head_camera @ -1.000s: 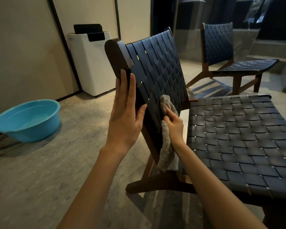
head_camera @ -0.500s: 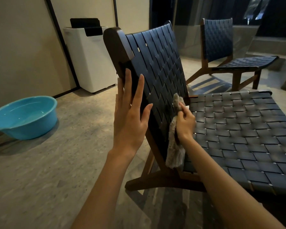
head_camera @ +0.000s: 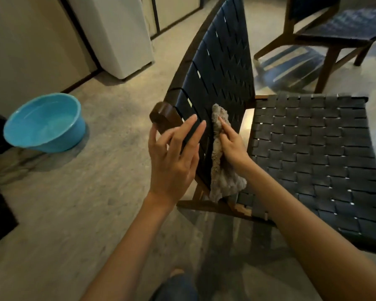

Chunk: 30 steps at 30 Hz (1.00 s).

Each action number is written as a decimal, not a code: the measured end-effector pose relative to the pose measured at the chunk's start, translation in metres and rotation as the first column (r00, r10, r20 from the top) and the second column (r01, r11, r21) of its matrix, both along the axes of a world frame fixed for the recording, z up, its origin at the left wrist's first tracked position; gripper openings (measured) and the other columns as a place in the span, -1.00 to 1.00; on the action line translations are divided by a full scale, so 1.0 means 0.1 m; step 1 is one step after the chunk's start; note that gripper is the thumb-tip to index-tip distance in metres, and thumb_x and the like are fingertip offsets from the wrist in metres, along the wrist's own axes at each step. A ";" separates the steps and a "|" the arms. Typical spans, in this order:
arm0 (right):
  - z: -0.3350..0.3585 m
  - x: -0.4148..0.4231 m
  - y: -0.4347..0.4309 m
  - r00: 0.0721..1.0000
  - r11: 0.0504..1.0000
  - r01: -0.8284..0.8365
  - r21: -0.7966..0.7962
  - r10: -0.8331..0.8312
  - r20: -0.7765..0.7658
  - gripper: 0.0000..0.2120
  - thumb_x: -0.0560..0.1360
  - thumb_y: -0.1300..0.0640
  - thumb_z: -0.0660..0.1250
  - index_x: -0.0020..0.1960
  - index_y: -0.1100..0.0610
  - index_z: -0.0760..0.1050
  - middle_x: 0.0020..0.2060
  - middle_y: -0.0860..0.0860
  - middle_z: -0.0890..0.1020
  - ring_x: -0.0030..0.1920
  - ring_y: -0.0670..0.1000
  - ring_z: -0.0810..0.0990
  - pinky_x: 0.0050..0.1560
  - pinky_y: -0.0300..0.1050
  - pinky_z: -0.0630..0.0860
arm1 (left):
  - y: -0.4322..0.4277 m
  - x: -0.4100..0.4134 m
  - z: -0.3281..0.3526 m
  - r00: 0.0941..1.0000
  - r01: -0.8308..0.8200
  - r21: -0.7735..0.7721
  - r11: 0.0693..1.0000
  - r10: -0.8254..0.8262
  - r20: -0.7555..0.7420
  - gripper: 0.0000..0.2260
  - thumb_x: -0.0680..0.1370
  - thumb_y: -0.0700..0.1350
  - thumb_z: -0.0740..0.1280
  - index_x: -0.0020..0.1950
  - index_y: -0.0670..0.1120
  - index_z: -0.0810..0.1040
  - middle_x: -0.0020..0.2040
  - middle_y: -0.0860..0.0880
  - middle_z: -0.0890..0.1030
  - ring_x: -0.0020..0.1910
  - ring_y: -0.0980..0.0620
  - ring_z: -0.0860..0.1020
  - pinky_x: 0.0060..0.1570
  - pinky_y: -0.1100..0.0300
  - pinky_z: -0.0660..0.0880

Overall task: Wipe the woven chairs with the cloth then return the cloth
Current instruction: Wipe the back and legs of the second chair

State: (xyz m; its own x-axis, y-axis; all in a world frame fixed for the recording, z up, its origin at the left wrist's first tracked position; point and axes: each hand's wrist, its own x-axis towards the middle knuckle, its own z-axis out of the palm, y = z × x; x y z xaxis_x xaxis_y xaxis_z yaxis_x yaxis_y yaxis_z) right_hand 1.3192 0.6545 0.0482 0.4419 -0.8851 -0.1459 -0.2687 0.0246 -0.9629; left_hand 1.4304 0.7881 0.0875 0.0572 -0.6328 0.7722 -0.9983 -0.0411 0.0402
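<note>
A: Where is the cloth (head_camera: 221,161) found, and how is it aligned?

B: It is pressed against the front of the woven backrest (head_camera: 217,68) of the near chair, close to the backrest's top corner. Its long axis is laid from 12 o'clock to 6 o'clock: the upper tip is pointed toward 12, and the loose lower end is left hanging toward 6, in front of the wooden side rail (head_camera: 213,206).

A: How is it held?

B: It is gripped by the right hand (head_camera: 231,144), whose fingers are closed over its upper half, with 1 finger stretched up along the fabric toward 12.

A: And the left hand (head_camera: 172,157)?

B: Nothing is grasped by it. It is kept open with the fingers spread, and the fingertips are set at the wooden top corner (head_camera: 161,115) of the backrest and the first straps beside it.

A: What else is seen?

B: The woven seat (head_camera: 313,153) is spread at 3 o'clock of the cloth. A blue basin (head_camera: 45,122) holding water is placed on the floor (head_camera: 78,192) at 9 o'clock, well apart. A white appliance (head_camera: 117,33) is stood at 11 o'clock, and a 2nd woven chair (head_camera: 343,29) at 1 o'clock.

A: Can any writing or brand be read?

B: None can be made out; the frame is blurred.
</note>
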 end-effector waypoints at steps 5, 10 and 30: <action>0.83 -0.03 0.07 0.996 0.996 0.023 0.082 -0.016 -0.084 -0.60 0.66 0.21 0.04 0.47 0.02 0.28 0.43 0.03 0.35 0.28 -0.11 0.40 0.11 -0.37 0.39 | 0.08 0.06 0.78 0.989 -0.050 0.221 0.974 0.080 -0.128 -0.67 0.59 -0.12 0.23 0.36 -0.06 0.45 0.23 -0.03 0.50 0.04 0.02 0.40 0.03 0.15 0.24; 1.72 0.14 0.12 0.998 0.996 0.045 0.074 -0.042 -0.041 -0.58 0.66 0.21 0.03 0.48 -0.04 0.24 0.44 -0.03 0.29 0.27 -0.01 0.44 0.25 -0.14 0.45 | -0.03 0.22 1.57 0.895 -0.014 0.438 0.899 0.207 -0.394 -0.63 0.60 -0.07 0.11 0.38 -0.11 0.43 0.21 -0.08 0.51 0.07 -0.02 0.45 0.04 0.19 0.40; 1.07 1.05 -0.33 0.951 0.967 0.243 0.073 -0.222 -0.215 -0.57 0.66 -0.08 -0.15 0.53 -0.18 -0.01 0.52 -0.12 0.11 0.16 -0.06 0.20 0.23 -0.04 0.16 | -1.05 0.59 1.27 0.736 0.227 0.682 0.696 0.335 -0.588 -0.56 0.67 -0.05 0.01 0.55 0.04 0.04 0.56 0.09 0.05 0.51 0.17 0.04 0.48 0.16 0.07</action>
